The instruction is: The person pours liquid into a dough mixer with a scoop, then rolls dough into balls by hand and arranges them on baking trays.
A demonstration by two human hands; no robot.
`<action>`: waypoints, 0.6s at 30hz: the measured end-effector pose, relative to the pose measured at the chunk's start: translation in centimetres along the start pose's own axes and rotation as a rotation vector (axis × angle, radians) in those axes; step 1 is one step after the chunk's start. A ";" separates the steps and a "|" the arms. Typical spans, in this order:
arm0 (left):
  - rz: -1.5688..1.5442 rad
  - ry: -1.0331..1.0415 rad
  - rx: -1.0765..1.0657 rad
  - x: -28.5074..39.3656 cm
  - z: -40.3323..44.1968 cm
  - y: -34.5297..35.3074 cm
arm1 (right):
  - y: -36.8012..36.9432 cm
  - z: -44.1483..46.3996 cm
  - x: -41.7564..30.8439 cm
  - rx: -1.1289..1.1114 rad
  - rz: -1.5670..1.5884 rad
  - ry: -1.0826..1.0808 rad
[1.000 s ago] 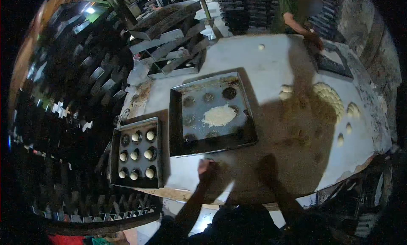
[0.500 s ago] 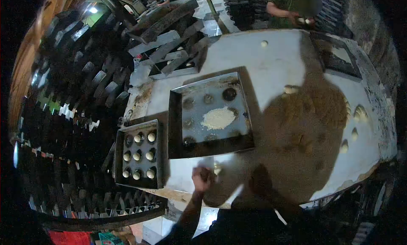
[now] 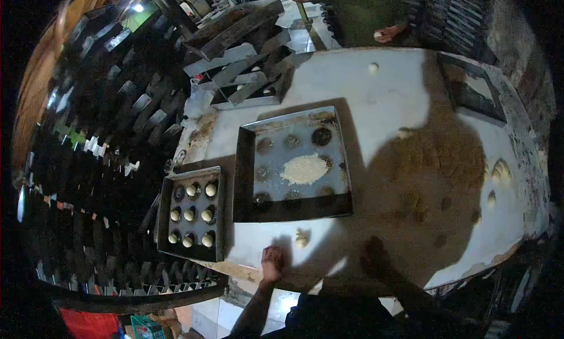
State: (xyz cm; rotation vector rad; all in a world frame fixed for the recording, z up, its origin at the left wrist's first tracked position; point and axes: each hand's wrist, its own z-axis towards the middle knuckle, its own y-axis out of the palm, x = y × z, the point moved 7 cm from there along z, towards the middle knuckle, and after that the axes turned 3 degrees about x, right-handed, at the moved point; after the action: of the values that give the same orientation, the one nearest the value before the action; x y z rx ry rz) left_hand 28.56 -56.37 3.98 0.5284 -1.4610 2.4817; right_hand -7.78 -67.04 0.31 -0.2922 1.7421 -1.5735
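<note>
My left hand rests low over the near edge of the white tabletop, its fingers curled in. Whatever may be under those fingers is hidden. Just to its right, apart from it, lies a small lump of pale dough. My right hand is deep in shadow farther right over the table, and its fingers are too dark to read. Beyond my left hand stands a large square metal tray with a heap of pale crumbs or flour. A smaller metal tray on the left holds several round dough balls.
Across the table a person in a green shirt holds a dough ball. Stacked metal trays stand at the back left, another tray at the back right. More dough pieces lie on the right; one ball lies far back.
My left hand has shifted slightly left, away from the dough lump. My right hand has moved a little right. The person opposite has spread their hands apart. The view has tilted slightly.
</note>
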 end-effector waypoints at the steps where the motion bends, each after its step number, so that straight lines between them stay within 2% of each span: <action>1: 0.035 0.087 -0.055 -2.8 -3.2 1.2 | -1.1 0.4 1.8 -0.015 -0.010 0.026; 2: 0.009 0.077 -0.145 -3.4 -2.5 -0.5 | -2.3 1.3 3.3 -0.004 -0.012 0.061; 4: 0.099 0.073 -0.188 -2.7 3.0 -2.7 | -5.2 4.2 4.8 0.117 0.041 0.149; 6: 0.054 0.018 -0.042 -0.2 8.2 -3.0 | -4.5 6.8 3.7 0.181 0.057 0.164; 8: -0.098 -0.187 0.157 3.5 10.6 -3.8 | -1.5 6.3 0.9 0.142 0.030 0.126; 9: -0.163 -0.264 0.183 4.0 9.6 -3.2 | -0.3 5.2 -0.3 0.120 0.009 0.093; 10: -0.165 -0.268 0.190 3.5 7.5 -3.0 | 0.5 3.8 -1.2 0.093 -0.002 0.065; 11: -0.084 -0.151 0.161 3.2 5.1 -1.9 | 0.4 2.7 -0.8 0.066 -0.006 0.052; 13: -0.375 -0.279 0.033 -2.1 -0.7 1.2 | -1.1 1.6 1.8 0.002 -0.016 0.072; 15: -0.353 -0.260 -0.133 -7.7 -2.8 0.5 | -3.7 3.2 5.3 0.025 -0.021 0.161; 17: 0.045 0.000 -0.196 -5.9 1.9 -0.9 | -6.7 6.3 6.8 0.163 0.024 0.256; 18: -0.070 -0.095 -0.101 -5.3 4.8 -0.7 | -6.7 7.6 6.5 0.209 0.037 0.266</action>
State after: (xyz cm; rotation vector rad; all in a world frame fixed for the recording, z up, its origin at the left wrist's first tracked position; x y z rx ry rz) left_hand 34.56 -60.23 4.47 0.6747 -1.5649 2.3449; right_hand -9.34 -78.28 4.44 0.0546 1.7463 -1.8158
